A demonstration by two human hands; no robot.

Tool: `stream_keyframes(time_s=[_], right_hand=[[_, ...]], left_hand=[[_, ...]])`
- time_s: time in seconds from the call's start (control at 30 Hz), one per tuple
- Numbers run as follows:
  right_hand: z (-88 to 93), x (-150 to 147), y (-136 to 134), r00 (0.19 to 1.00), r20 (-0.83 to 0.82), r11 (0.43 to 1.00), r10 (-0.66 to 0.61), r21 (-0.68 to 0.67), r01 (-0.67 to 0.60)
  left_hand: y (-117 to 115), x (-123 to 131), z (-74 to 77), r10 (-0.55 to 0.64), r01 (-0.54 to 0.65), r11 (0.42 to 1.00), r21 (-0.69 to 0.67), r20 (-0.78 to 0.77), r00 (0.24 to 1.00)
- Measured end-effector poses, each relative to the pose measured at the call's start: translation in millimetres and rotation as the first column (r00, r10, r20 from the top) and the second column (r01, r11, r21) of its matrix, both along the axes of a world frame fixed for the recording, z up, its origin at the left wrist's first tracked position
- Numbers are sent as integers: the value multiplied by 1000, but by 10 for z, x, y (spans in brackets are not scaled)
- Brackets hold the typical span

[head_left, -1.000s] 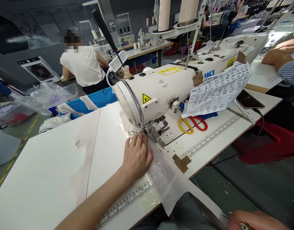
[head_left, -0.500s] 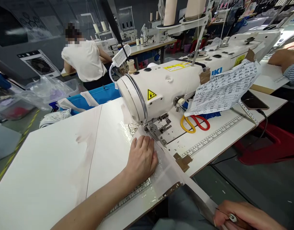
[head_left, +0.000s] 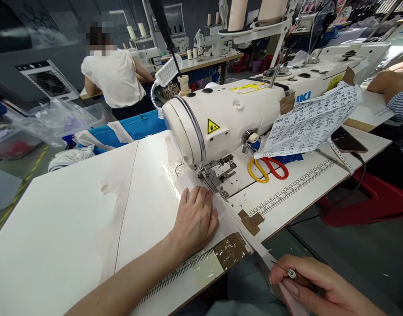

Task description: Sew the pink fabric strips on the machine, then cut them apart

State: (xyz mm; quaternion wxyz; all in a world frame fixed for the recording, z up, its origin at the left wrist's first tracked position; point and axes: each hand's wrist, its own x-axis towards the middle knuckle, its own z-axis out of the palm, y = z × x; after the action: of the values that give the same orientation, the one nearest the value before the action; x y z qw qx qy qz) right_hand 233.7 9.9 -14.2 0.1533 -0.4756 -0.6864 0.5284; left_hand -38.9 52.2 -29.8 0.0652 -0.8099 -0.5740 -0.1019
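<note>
My left hand (head_left: 195, 216) lies flat, fingers together, on a strip of pale fabric (head_left: 228, 221) just in front of the presser foot (head_left: 210, 175) of a white sewing machine (head_left: 227, 120). The strip runs off the table's front edge to my right hand (head_left: 315, 285), which is closed on its end and on a thin metal tool (head_left: 291, 273). Brown tape (head_left: 230, 250) shows on the table edge beside the strip.
Yellow and red scissors (head_left: 267, 169) lie right of the needle under a taped paper chart (head_left: 311, 120). A phone (head_left: 345, 141) lies at the far right. Blue bin (head_left: 135, 127) stands behind the table. One person sits at the back left, another's arm (head_left: 385, 81) at right.
The fabric strip has fed toward the needle, uncovering the brown tape on the table edge. My right hand has risen toward the table with the strip's end. My left hand has slid slightly nearer me.
</note>
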Motion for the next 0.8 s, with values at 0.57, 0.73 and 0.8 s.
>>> stream_keyframes(time_s=[0.57, 0.73, 0.8], right_hand=[[-55, -281, 295, 989, -131, 996, 74, 68, -66], [-61, -352, 307, 987, -147, 990, 67, 131, -48], [-60, -367, 307, 990, -136, 989, 41, 149, -20]], left_hand=[[20, 27, 10, 21, -21, 1000, -17, 7, 1000], [38, 29, 30, 23, -23, 1000, 14, 5, 1000], [45, 27, 32, 31, -31, 999, 26, -8, 999]])
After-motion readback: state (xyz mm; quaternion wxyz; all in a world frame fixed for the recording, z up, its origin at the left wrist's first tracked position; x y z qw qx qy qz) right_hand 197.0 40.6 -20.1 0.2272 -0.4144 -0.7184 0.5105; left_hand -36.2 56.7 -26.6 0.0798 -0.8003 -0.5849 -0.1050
